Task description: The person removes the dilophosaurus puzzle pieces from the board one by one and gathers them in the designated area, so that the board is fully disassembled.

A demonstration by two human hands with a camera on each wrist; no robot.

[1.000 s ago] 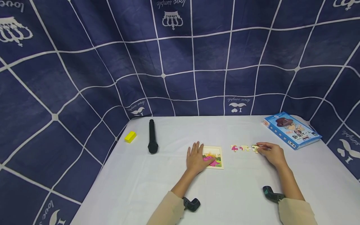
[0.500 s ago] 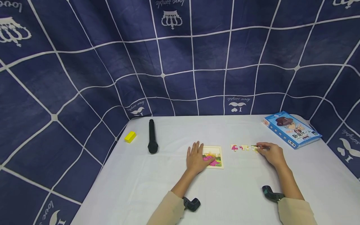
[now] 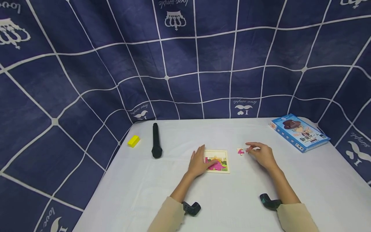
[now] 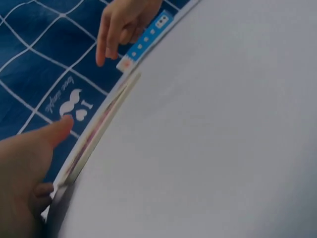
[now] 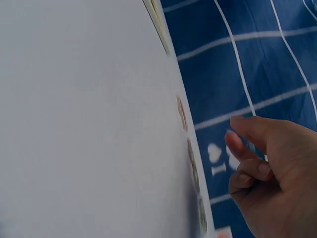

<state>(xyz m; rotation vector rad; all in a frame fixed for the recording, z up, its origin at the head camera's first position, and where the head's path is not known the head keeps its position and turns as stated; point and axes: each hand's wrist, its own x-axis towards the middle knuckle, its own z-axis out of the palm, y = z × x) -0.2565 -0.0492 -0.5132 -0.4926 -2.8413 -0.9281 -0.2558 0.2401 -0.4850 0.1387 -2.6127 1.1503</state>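
My left hand [image 3: 198, 163] lies along the left side of a small framed jigsaw puzzle [image 3: 216, 171], fingers straight and thumb over the pink picture. In the left wrist view the thumb stands above the tray, which shows edge-on. Just right of the puzzle, a jigsaw piece with a pink umbrella [image 3: 240, 151] lies on the table. My right hand [image 3: 263, 155] hovers over the row of loose pieces, with nothing seen between its fingers. In the right wrist view, a jigsaw piece [image 5: 192, 166] lies in that row; the head view hides most of the row behind my right hand.
A blue box [image 3: 301, 132] with a cartoon figure lies at the back right of the white table [image 3: 232, 199]. Toward the back left are a black microphone [image 3: 156, 141] and a yellow block [image 3: 133, 141]. A blue patterned cloth [image 3: 185, 87] hangs behind.
My right hand has let go of the piece at the row's right end and moved left, rising over the row. The left hand has shifted slightly left on the puzzle, uncovering more of it.
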